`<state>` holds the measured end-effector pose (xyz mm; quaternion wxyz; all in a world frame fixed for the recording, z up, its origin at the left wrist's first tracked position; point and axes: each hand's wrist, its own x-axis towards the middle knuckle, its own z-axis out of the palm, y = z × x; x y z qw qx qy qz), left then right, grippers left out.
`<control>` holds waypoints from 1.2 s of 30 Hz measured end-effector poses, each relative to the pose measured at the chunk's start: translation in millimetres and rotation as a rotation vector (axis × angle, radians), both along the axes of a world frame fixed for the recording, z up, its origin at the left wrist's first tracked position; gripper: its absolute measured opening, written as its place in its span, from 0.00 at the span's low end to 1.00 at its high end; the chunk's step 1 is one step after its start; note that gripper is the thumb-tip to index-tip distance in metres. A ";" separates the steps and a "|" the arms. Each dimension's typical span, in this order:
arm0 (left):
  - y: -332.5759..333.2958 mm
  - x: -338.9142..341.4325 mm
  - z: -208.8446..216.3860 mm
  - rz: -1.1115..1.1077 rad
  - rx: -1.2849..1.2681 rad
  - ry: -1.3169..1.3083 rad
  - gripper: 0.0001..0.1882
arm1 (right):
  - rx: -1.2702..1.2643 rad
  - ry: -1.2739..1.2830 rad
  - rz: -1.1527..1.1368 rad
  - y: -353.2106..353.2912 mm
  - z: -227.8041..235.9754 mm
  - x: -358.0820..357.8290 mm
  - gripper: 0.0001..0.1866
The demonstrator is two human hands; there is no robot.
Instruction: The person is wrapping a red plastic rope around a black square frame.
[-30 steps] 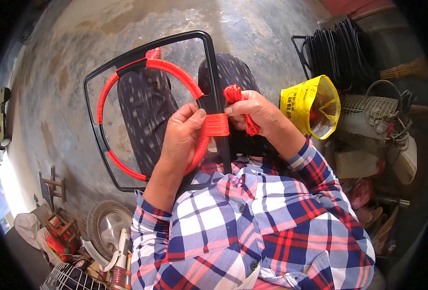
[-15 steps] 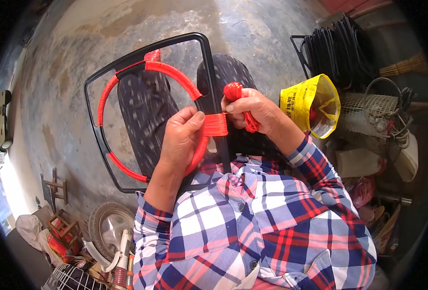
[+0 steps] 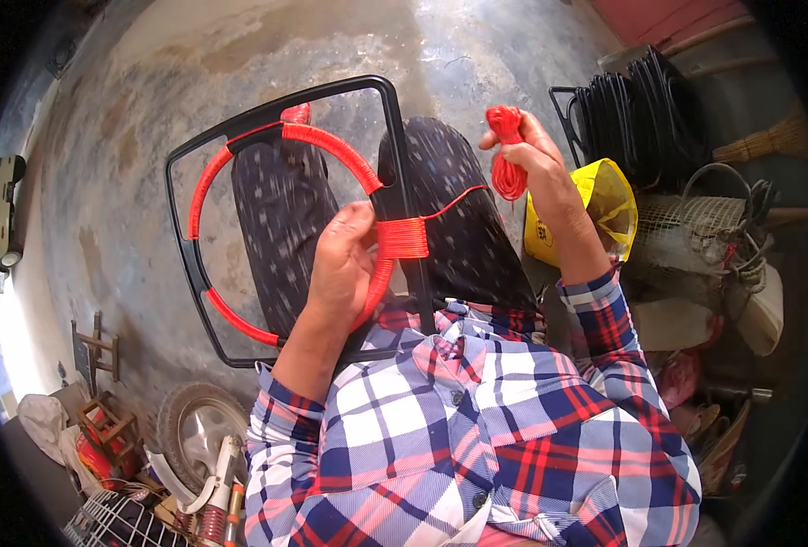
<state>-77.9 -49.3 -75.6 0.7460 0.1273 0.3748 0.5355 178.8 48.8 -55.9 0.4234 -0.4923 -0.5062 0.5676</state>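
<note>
A black rectangular frame (image 3: 398, 128) with a round ring inside it rests across my lap. Red cord (image 3: 336, 157) is wound round much of the ring, with black gaps between the wound parts. A flat band of red cord (image 3: 402, 239) joins the ring to the frame's right bar. My left hand (image 3: 340, 264) is closed round the ring just left of that band. My right hand (image 3: 550, 173), raised off to the right, grips a bundle of red cord (image 3: 510, 173). One strand (image 3: 459, 199) runs from the band to it. Another red bundle (image 3: 297, 113) sits by the ring's top.
A yellow bag (image 3: 608, 205) stands right of my knees. Behind it are a stack of black frames (image 3: 646, 109), a straw broom (image 3: 764, 137) and a wire mesh roll (image 3: 673, 223). A wheel (image 3: 202, 428) and small wooden stools (image 3: 108, 428) lie at lower left.
My right hand has moved up and right from the band with the cord bundle, drawing out a strand between them. My left hand keeps its hold on the ring.
</note>
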 end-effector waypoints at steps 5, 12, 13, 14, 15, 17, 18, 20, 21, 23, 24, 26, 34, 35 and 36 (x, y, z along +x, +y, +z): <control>-4.0 0.4 3.4 0.165 0.324 0.185 0.23 | 0.643 -0.570 0.229 -16.0 43.4 -63.1 0.20; -2.4 4.2 -4.1 0.163 0.264 0.440 0.18 | 1.040 -0.666 0.190 -13.3 18.7 -92.6 0.20; -0.8 7.6 0.0 0.184 0.237 0.338 0.17 | 1.028 -0.629 0.049 -9.9 14.7 -86.1 0.21; -0.8 10.8 6.0 0.197 0.193 0.270 0.17 | 0.951 -0.611 0.019 -10.5 11.4 -77.3 0.20; -1.1 13.7 11.6 0.210 0.150 0.203 0.17 | 0.873 -0.592 -0.010 -11.5 7.7 -66.1 0.20; -3.5 11.0 5.0 0.105 0.296 0.442 0.18 | 0.774 -0.617 0.050 -14.8 -4.6 -47.2 0.16; -4.2 6.8 -4.0 0.041 0.481 0.746 0.19 | 0.716 -0.614 0.143 -19.6 -9.2 -45.0 0.15; -1.5 7.8 -0.7 0.061 0.107 0.149 0.19 | 0.589 -0.604 0.333 -37.1 -11.0 -46.9 0.14; -0.3 9.0 -0.3 0.058 0.094 0.129 0.19 | 0.643 -0.674 0.312 -43.4 -11.7 -52.6 0.14; 1.0 9.6 2.0 0.054 0.066 0.106 0.19 | 0.633 -0.662 0.290 -45.6 -19.9 -60.6 0.16; -0.1 10.0 1.9 0.038 0.067 0.095 0.18 | 0.629 -0.657 0.278 -46.9 -24.1 -61.8 0.16; -0.2 7.9 2.7 0.015 0.076 0.077 0.17 | 0.587 -0.481 0.241 -44.1 -26.4 -61.3 0.16; 4.1 4.7 1.3 -0.024 -0.029 -0.061 0.15 | 0.020 0.600 0.220 -37.4 -23.0 7.2 0.17; 4.2 5.0 2.4 -0.018 -0.025 -0.056 0.14 | -0.007 0.795 0.259 -38.3 -14.9 16.5 0.18; 3.7 5.8 2.2 -0.006 -0.020 -0.062 0.14 | 0.028 0.841 0.259 -38.2 -15.3 29.6 0.20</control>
